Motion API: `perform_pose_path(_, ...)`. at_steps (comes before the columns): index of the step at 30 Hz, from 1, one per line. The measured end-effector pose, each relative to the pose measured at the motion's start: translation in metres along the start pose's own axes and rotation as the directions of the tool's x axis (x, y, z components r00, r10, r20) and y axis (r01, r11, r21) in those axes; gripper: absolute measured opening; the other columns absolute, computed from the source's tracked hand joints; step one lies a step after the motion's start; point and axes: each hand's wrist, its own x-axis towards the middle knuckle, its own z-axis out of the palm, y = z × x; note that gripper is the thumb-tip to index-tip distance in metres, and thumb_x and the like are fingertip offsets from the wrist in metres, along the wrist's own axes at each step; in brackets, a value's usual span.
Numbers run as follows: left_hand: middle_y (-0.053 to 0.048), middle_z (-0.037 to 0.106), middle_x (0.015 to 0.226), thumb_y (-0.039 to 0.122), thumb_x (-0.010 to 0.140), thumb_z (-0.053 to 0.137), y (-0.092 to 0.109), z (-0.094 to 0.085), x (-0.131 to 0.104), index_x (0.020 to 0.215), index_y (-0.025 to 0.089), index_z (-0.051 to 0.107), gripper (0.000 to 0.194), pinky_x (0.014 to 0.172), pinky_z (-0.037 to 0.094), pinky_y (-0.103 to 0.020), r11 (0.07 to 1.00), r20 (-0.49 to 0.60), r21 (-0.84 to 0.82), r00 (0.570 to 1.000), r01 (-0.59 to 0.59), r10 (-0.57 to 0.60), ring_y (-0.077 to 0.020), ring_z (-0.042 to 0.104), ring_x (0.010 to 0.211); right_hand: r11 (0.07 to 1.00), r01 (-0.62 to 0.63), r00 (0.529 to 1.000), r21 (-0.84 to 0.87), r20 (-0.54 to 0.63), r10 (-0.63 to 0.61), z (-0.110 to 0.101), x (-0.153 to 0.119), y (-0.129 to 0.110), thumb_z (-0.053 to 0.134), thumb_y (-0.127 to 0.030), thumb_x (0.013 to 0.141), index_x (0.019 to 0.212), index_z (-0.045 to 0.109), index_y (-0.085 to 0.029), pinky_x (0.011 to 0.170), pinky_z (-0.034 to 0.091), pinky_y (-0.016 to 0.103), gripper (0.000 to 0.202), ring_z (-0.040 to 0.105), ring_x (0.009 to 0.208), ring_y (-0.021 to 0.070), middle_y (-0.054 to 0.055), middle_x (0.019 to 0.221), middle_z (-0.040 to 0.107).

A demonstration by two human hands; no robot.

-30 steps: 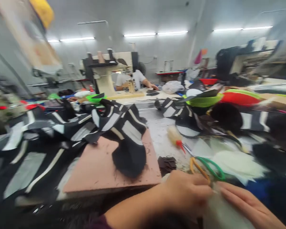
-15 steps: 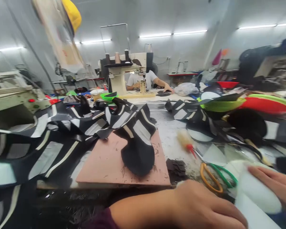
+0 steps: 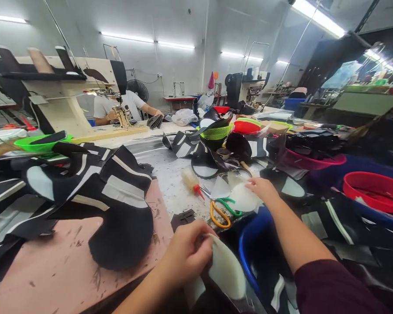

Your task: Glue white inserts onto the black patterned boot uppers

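Note:
My left hand [image 3: 194, 250], low in the middle, is closed on the edge of a whitish rounded piece [image 3: 227, 268], with dark material below it. My right hand [image 3: 263, 189] reaches over the table, its fingertips pinched at the edge of a thin white piece [image 3: 245, 197]. Beside that lie scissors [image 3: 220, 213] with one orange and one green handle, and a squeeze bottle [image 3: 191, 181] with a red tip. To the left, a black cut piece [image 3: 122, 235] with pale strips rests on a pink board [image 3: 75, 253].
A blue bin [image 3: 244, 244] with black pieces stands below my right arm. Red basins [image 3: 376, 187] and a green basket [image 3: 216, 132] are on the right and behind. More striped black pieces [image 3: 19, 205] pile up at left. A co-worker [image 3: 131, 107] sits at a sewing machine [image 3: 52, 96].
The view has swung to the right. My right hand has moved forward to the white pieces on the table, and the rounded whitish piece is now in my left hand.

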Motion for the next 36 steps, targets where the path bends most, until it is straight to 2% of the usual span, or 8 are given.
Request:
perform_pose_path(5, 0.001, 0.050, 0.056, 0.029, 0.077, 0.044, -0.016, 0.007, 0.009, 0.071, 0.017, 0.054, 0.017, 0.050, 0.033, -0.023, 0.984, -0.035, -0.049, 0.984, 0.172, -0.174, -0.0124, 0.045, 0.052, 0.950, 0.229, 0.961, 0.213, 0.105, -0.255, 0.004, -0.059, -0.032, 0.063, -0.032, 0.068, 0.088, 0.066, -0.018, 0.059, 0.039, 0.026, 0.025, 0.051, 0.062, 0.0135, 0.006, 0.090, 0.062)
perform_pose_path(8, 0.003, 0.043, 0.053, 0.031, 0.075, 0.045, -0.020, 0.010, 0.012, 0.067, 0.018, 0.048, 0.016, 0.049, 0.029, -0.023, 0.976, -0.062, -0.064, 0.975, 0.210, -0.214, -0.0115, 0.038, 0.050, 0.790, 0.228, 0.599, 0.569, 0.558, -0.575, -0.001, -0.112, -0.056, 0.063, -0.036, 0.065, 0.093, 0.063, -0.018, 0.053, 0.039, 0.023, 0.033, 0.051, 0.061, 0.0133, 0.002, 0.079, 0.061)
perform_pose_path(10, 0.003, 0.042, 0.054, 0.034, 0.075, 0.047, -0.023, 0.011, 0.014, 0.067, 0.018, 0.048, 0.018, 0.050, 0.028, -0.023, 0.967, -0.076, -0.099, 0.968, 0.233, -0.241, -0.0115, 0.037, 0.051, 0.760, 0.209, 0.522, 0.615, 0.588, -0.618, -0.003, -0.132, -0.065, 0.060, -0.029, 0.065, 0.083, 0.061, -0.018, 0.052, 0.037, 0.021, 0.021, 0.049, 0.059, 0.0116, -0.001, 0.069, 0.057)
perform_pose_path(15, -0.002, 0.052, 0.072, 0.042, 0.073, 0.048, -0.031, 0.007, 0.016, 0.084, 0.018, 0.054, 0.027, 0.059, 0.035, -0.026, 0.914, -0.265, -0.388, 0.936, 0.115, -0.230, -0.0161, 0.045, 0.065, 0.876, 0.084, 0.754, 0.474, 0.544, -0.367, 0.015, -0.101, -0.050, 0.046, -0.023, 0.070, 0.077, 0.054, -0.017, 0.055, 0.040, 0.023, 0.012, 0.052, 0.062, 0.0140, 0.000, 0.068, 0.057)
perform_pose_path(21, 0.000, 0.045, 0.067, 0.024, 0.057, 0.046, -0.030, -0.010, 0.013, 0.062, 0.018, 0.048, 0.008, 0.057, 0.032, -0.025, 0.798, -0.279, -0.597, 0.912, 0.080, -0.300, -0.0139, 0.038, 0.062, 0.910, 0.402, 0.897, -0.105, 0.246, -0.368, 0.055, -0.073, -0.028, 0.040, -0.014, 0.074, 0.105, 0.061, -0.013, 0.087, 0.041, 0.041, 0.037, 0.056, 0.098, 0.0277, 0.014, 0.106, 0.063)
perform_pose_path(27, 0.002, 0.051, 0.068, 0.030, 0.063, 0.065, -0.028, -0.010, 0.014, 0.073, 0.016, 0.053, 0.021, 0.058, 0.035, -0.020, 0.697, -0.191, -0.679, 0.861, 0.232, -0.472, -0.0109, 0.043, 0.064, 0.736, 0.665, 0.734, 0.127, -0.296, -0.612, 0.030, -0.136, -0.065, 0.045, -0.021, 0.083, 0.097, 0.060, -0.019, 0.068, 0.050, 0.033, 0.021, 0.059, 0.075, 0.0186, 0.007, 0.088, 0.064)
perform_pose_path(31, 0.003, 0.049, 0.067, 0.036, 0.062, 0.070, -0.022, -0.002, 0.014, 0.072, 0.017, 0.049, 0.031, 0.056, 0.037, -0.019, 0.668, -0.204, -0.721, 0.866, 0.182, -0.457, -0.0090, 0.043, 0.060, 0.620, 0.747, 0.664, 0.239, -0.293, -0.688, 0.018, -0.175, -0.097, 0.057, -0.021, 0.080, 0.086, 0.058, -0.020, 0.052, 0.048, 0.023, 0.006, 0.056, 0.056, 0.0114, 0.000, 0.069, 0.061)
perform_pose_path(36, 0.002, 0.055, 0.072, 0.040, 0.068, 0.069, -0.022, 0.003, 0.004, 0.080, 0.019, 0.045, 0.034, 0.058, 0.042, -0.021, 0.596, -0.166, -0.791, 0.888, 0.140, -0.428, -0.0103, 0.049, 0.062, 0.690, 0.580, 0.802, 0.432, -0.160, -0.575, 0.031, -0.182, -0.107, 0.066, -0.030, 0.075, 0.085, 0.064, -0.019, 0.055, 0.054, 0.025, 0.016, 0.063, 0.073, 0.0173, 0.006, 0.085, 0.068)
